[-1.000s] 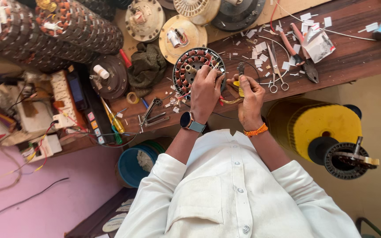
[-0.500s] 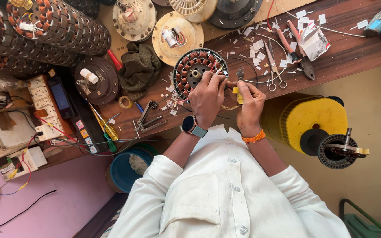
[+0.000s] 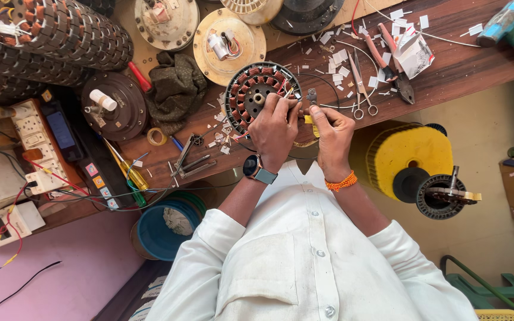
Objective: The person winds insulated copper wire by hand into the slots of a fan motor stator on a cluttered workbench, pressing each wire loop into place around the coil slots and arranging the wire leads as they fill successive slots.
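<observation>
A round motor stator (image 3: 251,89) with copper windings lies on the wooden workbench (image 3: 447,77). My left hand (image 3: 275,128), with a watch on the wrist, rests on the stator's near right rim, its fingertips pinching thin wires there. My right hand (image 3: 331,134), with an orange wrist band, is just to the right of it, thumb and forefinger closed on a small yellow piece (image 3: 308,119). A small grey cutter (image 3: 312,95) lies just beyond the fingertips. Whatever is under the fingers is hidden.
Scissors (image 3: 361,89), red-handled pliers (image 3: 388,59), paper slips and a hammer (image 3: 506,27) lie to the right. Motor covers (image 3: 230,41), a cloth (image 3: 177,89) and stacked stators (image 3: 43,35) sit to the left. Below the bench are a blue bucket (image 3: 156,235) and a yellow spool (image 3: 411,154).
Both hands stay at the stator's rim with small finger movements. The view has shifted slightly to the left.
</observation>
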Demonstrator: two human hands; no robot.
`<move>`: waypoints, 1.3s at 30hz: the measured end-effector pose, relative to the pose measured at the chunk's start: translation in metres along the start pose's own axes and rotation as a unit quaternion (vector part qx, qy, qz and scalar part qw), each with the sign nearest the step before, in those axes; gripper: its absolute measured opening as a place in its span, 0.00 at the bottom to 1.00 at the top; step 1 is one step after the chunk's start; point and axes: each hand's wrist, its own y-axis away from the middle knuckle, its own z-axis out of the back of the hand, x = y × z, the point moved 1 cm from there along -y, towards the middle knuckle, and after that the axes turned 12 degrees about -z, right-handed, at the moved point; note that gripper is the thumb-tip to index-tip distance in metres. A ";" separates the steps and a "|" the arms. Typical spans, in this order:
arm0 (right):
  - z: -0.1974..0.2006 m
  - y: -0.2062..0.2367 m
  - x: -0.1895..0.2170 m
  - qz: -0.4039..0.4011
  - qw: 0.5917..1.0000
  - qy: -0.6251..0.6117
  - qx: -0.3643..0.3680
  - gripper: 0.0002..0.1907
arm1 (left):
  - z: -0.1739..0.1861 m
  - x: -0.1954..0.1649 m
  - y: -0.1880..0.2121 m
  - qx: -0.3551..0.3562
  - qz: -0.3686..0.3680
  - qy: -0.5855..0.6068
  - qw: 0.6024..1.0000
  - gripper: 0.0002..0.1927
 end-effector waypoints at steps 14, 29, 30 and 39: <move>0.002 -0.007 0.005 0.000 1.000 0.017 0.009 0.11 | -0.006 0.000 0.002 -0.019 -0.004 -0.015 1.000 0.07; 0.004 -0.010 0.006 -0.005 0.999 0.030 0.020 0.11 | -0.008 -0.002 0.001 -0.026 0.000 -0.017 1.000 0.07; 0.004 -0.010 0.006 -0.008 0.999 0.036 0.016 0.11 | -0.008 -0.002 0.002 -0.026 0.001 -0.015 1.000 0.07; 0.004 -0.014 0.005 -0.016 0.999 0.035 0.011 0.10 | -0.008 -0.001 0.001 -0.026 -0.003 -0.021 0.999 0.07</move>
